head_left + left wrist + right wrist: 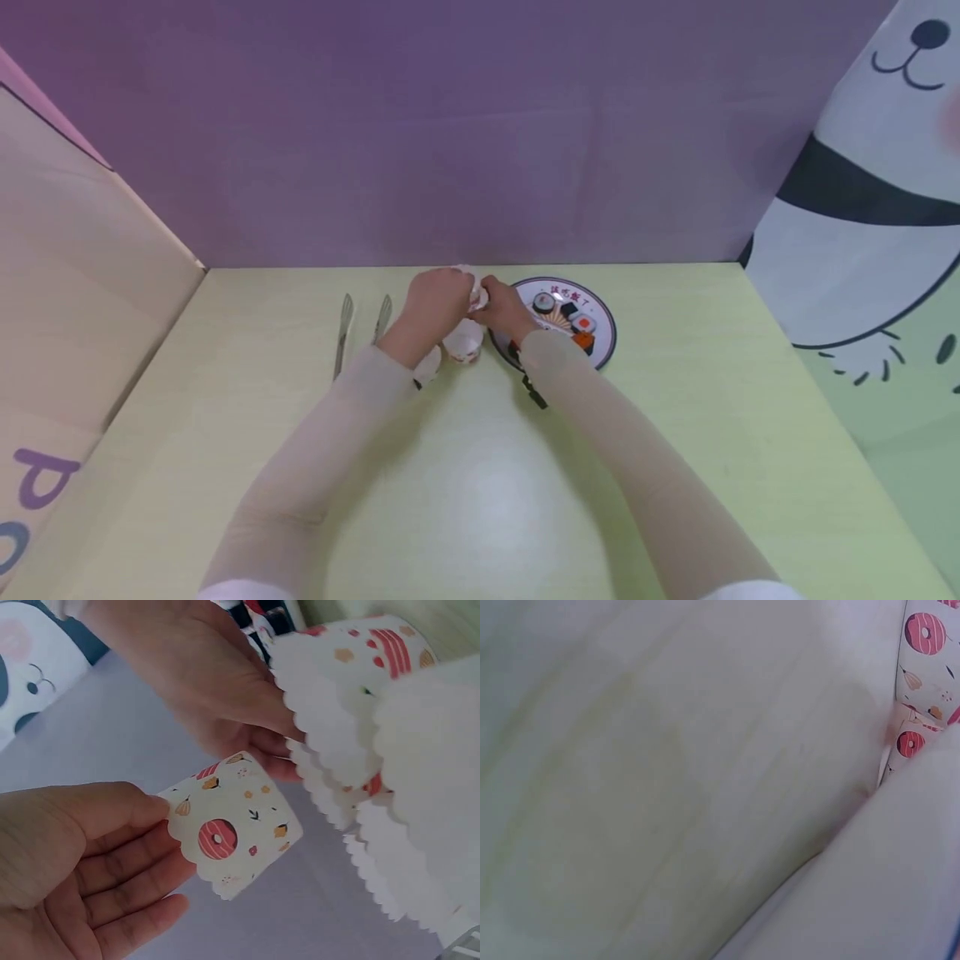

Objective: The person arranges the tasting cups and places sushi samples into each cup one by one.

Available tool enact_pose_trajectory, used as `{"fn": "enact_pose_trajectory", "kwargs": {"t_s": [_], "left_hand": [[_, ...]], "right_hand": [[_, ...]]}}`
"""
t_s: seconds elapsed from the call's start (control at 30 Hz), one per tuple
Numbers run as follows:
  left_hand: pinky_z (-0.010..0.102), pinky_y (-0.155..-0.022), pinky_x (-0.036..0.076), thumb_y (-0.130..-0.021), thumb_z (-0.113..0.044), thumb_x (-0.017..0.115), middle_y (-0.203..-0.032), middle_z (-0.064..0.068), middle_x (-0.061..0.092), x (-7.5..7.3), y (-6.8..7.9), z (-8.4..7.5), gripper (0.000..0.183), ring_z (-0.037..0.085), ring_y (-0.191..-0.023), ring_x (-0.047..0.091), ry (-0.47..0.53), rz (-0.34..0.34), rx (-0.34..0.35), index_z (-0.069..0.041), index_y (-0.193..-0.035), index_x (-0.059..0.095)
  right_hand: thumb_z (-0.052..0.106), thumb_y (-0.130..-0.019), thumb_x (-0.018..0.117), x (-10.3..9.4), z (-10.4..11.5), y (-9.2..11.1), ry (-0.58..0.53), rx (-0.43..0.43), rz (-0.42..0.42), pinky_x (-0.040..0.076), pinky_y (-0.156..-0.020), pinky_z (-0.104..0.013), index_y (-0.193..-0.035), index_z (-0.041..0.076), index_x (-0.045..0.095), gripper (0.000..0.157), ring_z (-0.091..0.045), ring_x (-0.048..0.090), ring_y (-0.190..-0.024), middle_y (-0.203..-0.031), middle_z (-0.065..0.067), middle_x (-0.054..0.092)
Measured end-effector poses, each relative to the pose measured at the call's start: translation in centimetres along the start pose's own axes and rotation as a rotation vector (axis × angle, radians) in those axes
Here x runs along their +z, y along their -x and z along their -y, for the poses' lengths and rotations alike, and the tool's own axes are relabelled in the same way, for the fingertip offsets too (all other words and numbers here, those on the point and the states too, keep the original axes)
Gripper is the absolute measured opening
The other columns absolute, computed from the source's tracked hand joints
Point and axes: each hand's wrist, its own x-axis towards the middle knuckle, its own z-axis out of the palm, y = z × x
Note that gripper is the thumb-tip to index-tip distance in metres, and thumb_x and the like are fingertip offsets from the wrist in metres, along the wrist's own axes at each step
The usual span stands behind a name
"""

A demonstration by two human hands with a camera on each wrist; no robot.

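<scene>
My left hand [438, 302] pinches the scalloped rim of a paper baking cup [236, 825] printed with doughnuts, thumb on top and the other fingers loosely bent beneath it. My right hand [506, 310] is close beside it, fingers curled at the edge of another paper cup [321, 784]. Just below the hands in the head view is a further paper cup [463, 342], and one more white cup [427, 367] shows partly behind the left forearm. In the right wrist view, a sleeve [877, 877] covers much of the lower right, with printed cups [930, 667] at the edge.
A round plate [607, 325] carrying toy sushi pieces is partly under the right forearm, with a dark jointed object [535, 393] by its front edge. Two slim metal utensils, one [343, 333] farther left, lie beside the left arm. A purple wall [450, 167] borders the table's back.
</scene>
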Motion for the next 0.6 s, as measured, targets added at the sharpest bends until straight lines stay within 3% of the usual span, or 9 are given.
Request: {"fn": "enact_pose_trajectory", "kwargs": {"t_s": [0.2, 0.37, 0.47, 0.6], "left_hand": [[0.037, -0.05, 0.05, -0.089, -0.012, 0.063, -0.072, 0.006, 0.062, -0.5, 1.8, -0.9, 0.007, 0.021, -0.061, 0.059, -0.025, -0.014, 0.027, -0.007, -0.086, 0.068], [0.038, -0.047, 0.05, -0.087, -0.011, 0.063, -0.066, 0.005, 0.061, -0.2, 3.5, -1.4, 0.011, 0.02, -0.056, 0.058, -0.049, -0.083, 0.093, -0.008, -0.078, 0.067], [0.038, -0.046, 0.05, -0.084, -0.014, 0.067, -0.064, 0.003, 0.06, -0.1, 4.5, -1.7, 0.01, 0.018, -0.055, 0.058, -0.074, -0.13, 0.133, -0.009, -0.075, 0.066], [0.034, -0.042, 0.047, -0.081, -0.016, 0.071, -0.061, -0.001, 0.057, 0.2, 5.8, -2.2, 0.012, 0.014, -0.052, 0.054, -0.094, -0.184, 0.185, -0.011, -0.073, 0.065]], "right_hand": [[0.009, -0.083, 0.067, -0.1, 0.1, 0.0, -0.017, 0.066, 0.026, 0.044, -0.094, -0.038, -0.127, 0.001, 0.045, 0.049, -0.03, 0.056, -0.108, -0.12, -0.016, 0.059], [0.01, -0.089, 0.06, -0.1, 0.4, 0.0, -0.016, 0.102, 0.039, 0.043, -0.095, -0.039, -0.126, 0.005, 0.046, 0.04, -0.029, 0.055, -0.11, -0.121, -0.014, 0.058], [0.009, -0.091, 0.057, -0.2, 0.5, 0.1, -0.014, 0.1, 0.038, 0.043, -0.096, -0.039, -0.124, 0.005, 0.047, 0.035, -0.03, 0.055, -0.109, -0.12, -0.014, 0.059], [0.01, -0.089, 0.063, -0.3, 0.7, 0.2, 0.0, 0.06, 0.021, 0.043, -0.095, -0.039, -0.123, 0.001, 0.048, 0.038, -0.031, 0.056, -0.109, -0.118, -0.016, 0.06]]}}
